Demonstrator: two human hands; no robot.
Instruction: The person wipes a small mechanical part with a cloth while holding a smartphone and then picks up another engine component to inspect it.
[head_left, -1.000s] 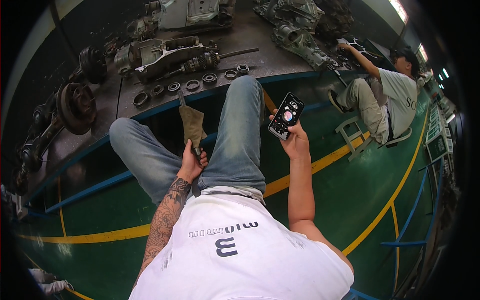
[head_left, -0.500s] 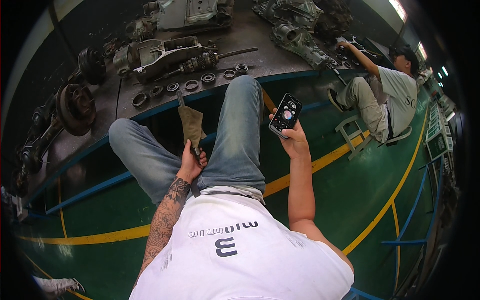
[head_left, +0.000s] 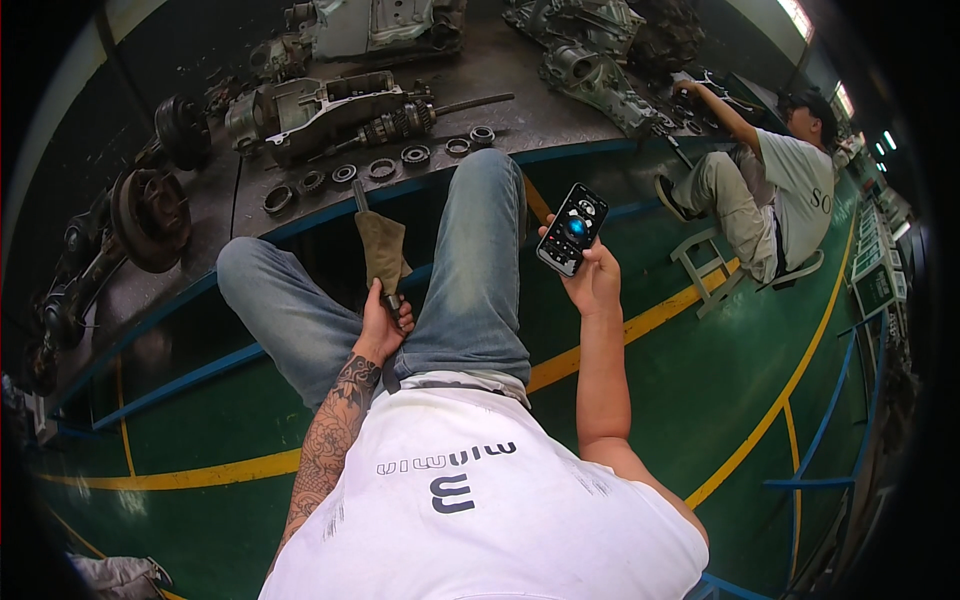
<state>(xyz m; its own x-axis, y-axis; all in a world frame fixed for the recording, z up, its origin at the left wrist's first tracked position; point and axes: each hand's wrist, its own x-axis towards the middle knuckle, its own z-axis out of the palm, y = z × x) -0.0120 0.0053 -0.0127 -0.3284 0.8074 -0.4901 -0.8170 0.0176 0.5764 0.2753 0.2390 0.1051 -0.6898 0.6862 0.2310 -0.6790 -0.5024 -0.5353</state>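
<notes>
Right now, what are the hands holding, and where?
Left hand: metal rod in brown cloth, by its lower end. Right hand: phone, by its side edges.

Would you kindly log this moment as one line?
left hand: gripping metal shaft partly wrapped in brown cloth | right hand: holding lit smartphone | workbench: gearbox housing, gear shaft, row of metal rings

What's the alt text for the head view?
The right hand holds a lit phone; the left hand grips a metal rod partly covered by brown cloth. Ahead, metal rings line a bench near a metal casing; a co-worker sits at right.
</notes>
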